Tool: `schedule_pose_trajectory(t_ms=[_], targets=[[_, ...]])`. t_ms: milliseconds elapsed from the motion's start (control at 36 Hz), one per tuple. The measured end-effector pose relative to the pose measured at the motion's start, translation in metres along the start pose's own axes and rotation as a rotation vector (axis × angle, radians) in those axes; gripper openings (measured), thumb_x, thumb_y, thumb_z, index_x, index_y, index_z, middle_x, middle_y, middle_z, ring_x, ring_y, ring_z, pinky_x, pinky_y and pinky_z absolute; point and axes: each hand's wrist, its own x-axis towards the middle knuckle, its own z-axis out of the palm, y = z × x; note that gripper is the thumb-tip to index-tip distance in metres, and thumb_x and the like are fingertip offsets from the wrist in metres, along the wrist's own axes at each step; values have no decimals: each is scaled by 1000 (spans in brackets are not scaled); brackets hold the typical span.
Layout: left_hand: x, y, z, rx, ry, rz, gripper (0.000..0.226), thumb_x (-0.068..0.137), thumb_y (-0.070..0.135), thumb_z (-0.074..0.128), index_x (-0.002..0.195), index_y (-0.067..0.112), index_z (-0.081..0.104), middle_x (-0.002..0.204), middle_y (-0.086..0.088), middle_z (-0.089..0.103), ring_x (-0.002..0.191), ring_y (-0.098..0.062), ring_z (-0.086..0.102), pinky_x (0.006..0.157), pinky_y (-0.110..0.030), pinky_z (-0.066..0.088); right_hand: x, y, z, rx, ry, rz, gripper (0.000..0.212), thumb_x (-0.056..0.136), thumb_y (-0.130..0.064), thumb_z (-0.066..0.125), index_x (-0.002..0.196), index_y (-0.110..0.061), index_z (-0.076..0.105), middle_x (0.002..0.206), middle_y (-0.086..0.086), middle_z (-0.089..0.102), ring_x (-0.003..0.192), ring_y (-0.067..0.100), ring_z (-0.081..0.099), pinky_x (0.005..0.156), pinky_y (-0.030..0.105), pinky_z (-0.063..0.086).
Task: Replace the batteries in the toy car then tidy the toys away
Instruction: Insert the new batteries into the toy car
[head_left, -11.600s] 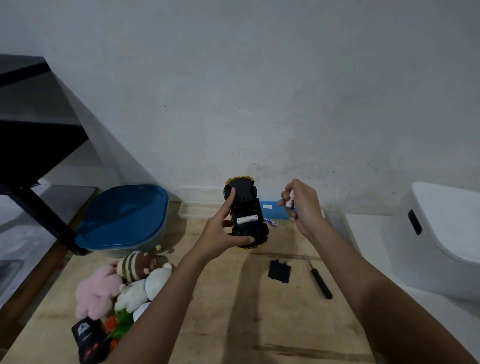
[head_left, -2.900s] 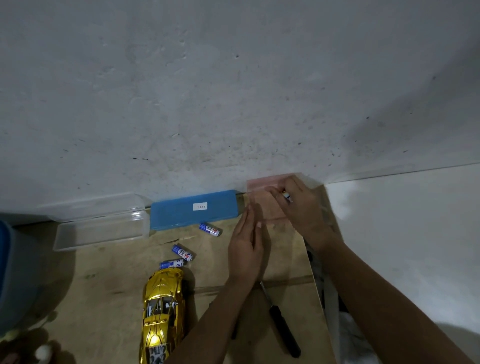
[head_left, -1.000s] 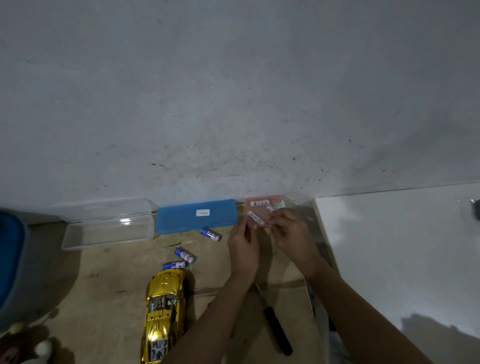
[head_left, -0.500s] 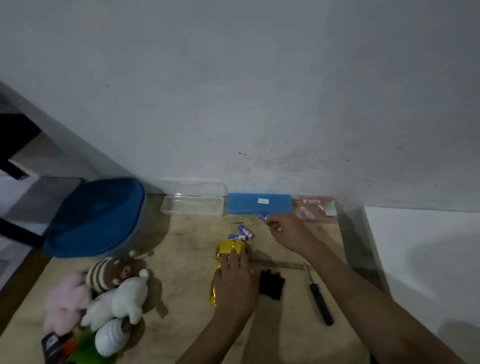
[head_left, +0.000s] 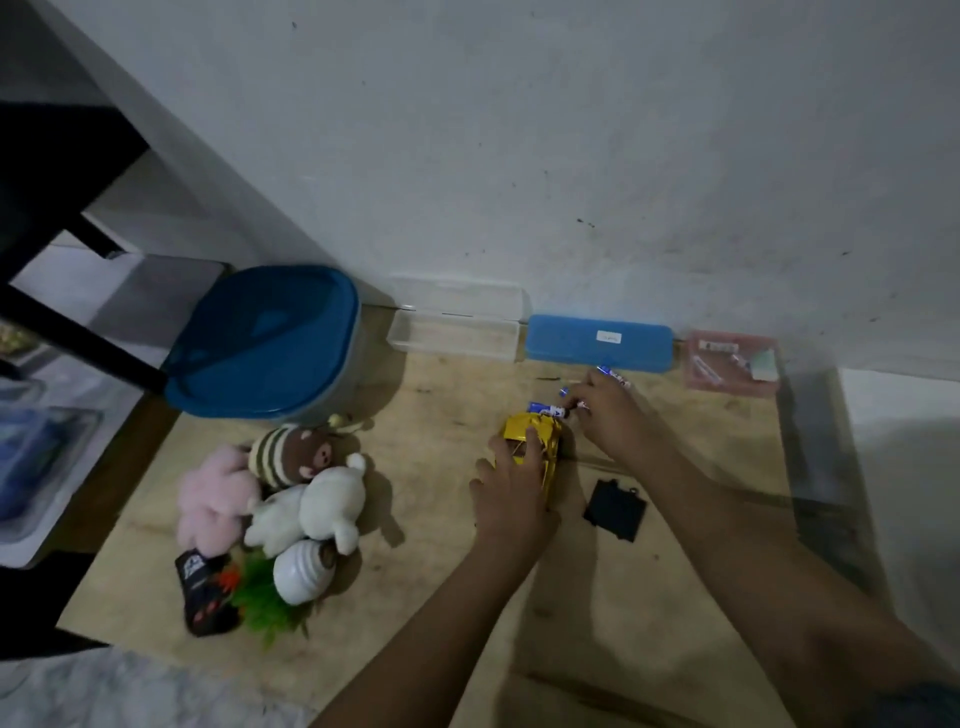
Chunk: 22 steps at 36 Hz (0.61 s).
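The gold toy car (head_left: 540, 441) rests right way up on the wooden table (head_left: 426, 410). My left hand (head_left: 511, 488) lies over its near half, fingers spread around the body. My right hand (head_left: 608, 410) reaches just past the car's nose, fingertips pinched on a blue battery (head_left: 569, 410). Two more blue batteries lie there, one (head_left: 543, 408) at the car's nose and one (head_left: 615, 376) further back. The black battery cover (head_left: 615, 509) lies to the right of the car. A pink box (head_left: 730, 361) with batteries in it stands by the wall.
A blue-lidded tub (head_left: 265, 340) stands at the back left. Soft toys (head_left: 291, 493) and a black toy (head_left: 205, 590) are piled at the front left. A clear open case (head_left: 457, 327) and a blue case (head_left: 597, 343) line the wall. The table edge runs along the right.
My view has swung back and left from the pink box. My left hand dropped onto the car. My right hand came away from the box and closed on a battery beside the car.
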Motion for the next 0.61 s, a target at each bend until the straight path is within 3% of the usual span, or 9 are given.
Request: schedule_pose_trajectory(t_ms=[83, 194, 278, 361, 444, 528, 611], targets=[[6, -17, -8, -289, -35, 9, 94, 74, 37, 73, 147, 27, 14, 134, -12, 26, 115, -36, 42, 92, -43, 45, -2, -2, 5, 83, 46, 56, 21, 84, 3, 54, 90, -12, 67, 105, 9, 53, 100, 26, 52, 85, 33, 42], [14, -39, -24, -780, -73, -22, 78, 76, 33, 71, 141, 27, 28, 124, -5, 35, 110, -24, 49, 90, -32, 43, -8, -11, 4, 285, 116, 148, 20, 84, 6, 51, 97, -7, 60, 104, 12, 61, 95, 28, 57, 79, 33, 45], [23, -58, -42, -1088, -140, -12, 57, 85, 26, 63, 135, 23, 36, 113, 1, 52, 105, -18, 55, 89, -33, 47, -14, -31, -6, 532, 198, 273, 21, 87, 1, 54, 105, -9, 57, 99, 8, 60, 92, 21, 58, 71, 25, 47], [27, -72, -58, -1405, -214, -9, 44, 92, 17, 52, 132, 25, 36, 116, 0, 54, 105, -16, 55, 85, -33, 49, -20, -55, -18, 784, 237, 293, 19, 88, -8, 57, 108, -11, 57, 100, 10, 62, 93, 21, 60, 66, 21, 48], [31, -79, -72, -1541, -233, 47, 50, 89, 20, 54, 136, 22, 38, 127, -9, 54, 112, -23, 57, 83, -34, 51, -27, -81, -32, 907, 192, 246, 16, 89, -9, 57, 104, -15, 60, 97, 7, 65, 83, 14, 62, 63, 14, 50], [30, -80, -88, -1583, -260, 147, 57, 79, 24, 52, 135, 21, 43, 131, -14, 55, 117, -30, 56, 92, -40, 50, -32, -104, -42, 854, 133, 163, 16, 89, -12, 57, 100, -21, 63, 96, 0, 66, 83, 7, 64, 66, 14, 50], [28, -81, -99, -1591, -252, 264, 52, 90, 22, 46, 142, 25, 38, 133, -12, 55, 118, -30, 57, 96, -44, 49, -35, -120, -50, 771, 147, 119, 18, 89, -14, 58, 101, -26, 64, 101, -3, 65, 91, 7, 62, 75, 18, 51]])
